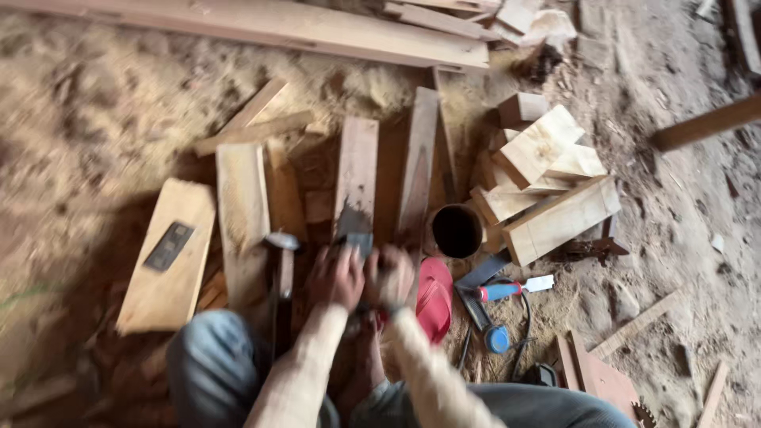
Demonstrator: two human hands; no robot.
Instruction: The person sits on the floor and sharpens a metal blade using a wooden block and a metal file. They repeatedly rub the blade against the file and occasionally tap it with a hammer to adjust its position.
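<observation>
While both hands grip a dark chisel-like blade (pixel 355 240), left hand (pixel 336 277) and right hand (pixel 390 275) closed side by side on it, its edge meets the near end of a narrow board (pixel 357 170): seemingly mid-paring. Wider plank (pixel 242 210) left, hammer (pixel 281 261) close, dark cup (pixel 456 231) right; pushing needs forward room.

Soft, even daylight is falling across the scene, brightest on the pale cut blocks (pixel 547 182) at right. A broad shadow is lying over the sawdust floor (pixel 87 119) at lower left and centre. Motion blur is smearing the whole frame, heaviest on both hands (pixel 361 277) and sleeves. No glare is showing; edges are looking slightly stretched.
</observation>
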